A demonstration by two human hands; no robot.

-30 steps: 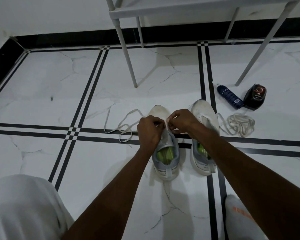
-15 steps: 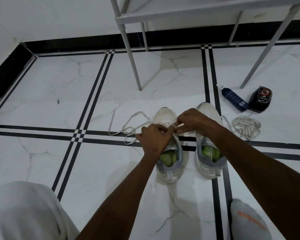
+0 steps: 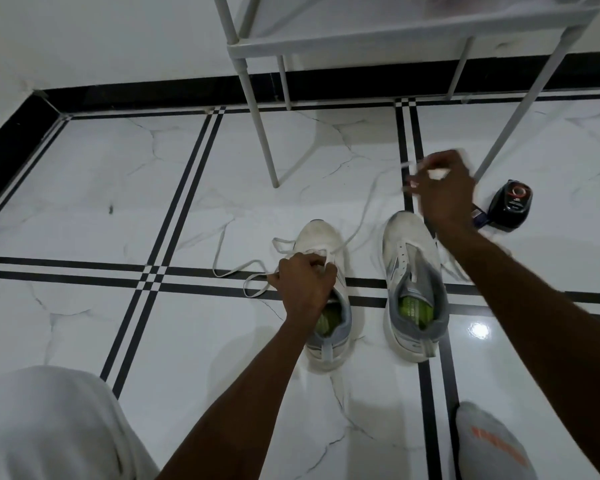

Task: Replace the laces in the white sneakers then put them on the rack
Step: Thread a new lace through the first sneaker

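While my white-clad knee [image 3: 49,420] and grey sock [image 3: 489,445] fill the nearest corners, the work sits just beyond them on the marble-pattern tile floor [image 3: 118,174]. I record two white sneakers, toes pointing away, side by side and apart. On the left sneaker [image 3: 326,244] my left hand [image 3: 303,284] is curled over the tongue and eyelet area, pinching the lace [image 3: 357,223] there; I judge this pins the shoe and the crossing so the pull does not drag either. The right sneaker [image 3: 413,271] shows bare eyelets and no lace, so I judge it not yet started. From the left shoe one run of lace rises diagonally to my right hand [image 3: 444,188], raised well clear of both shoes with fingers closed on the lace end; it is motion-blurred, so the exact pinch I cannot tell. The other end lies in slack loops on the floor left of the shoe. Beyond the right hand stand a dark blue bottle [image 3: 478,216], largely hidden, and a black shoe-polish applicator [image 3: 511,202]. Farthest, against the wall, stands the white rack [image 3: 326,43], its lowest shelf holding no sneakers.
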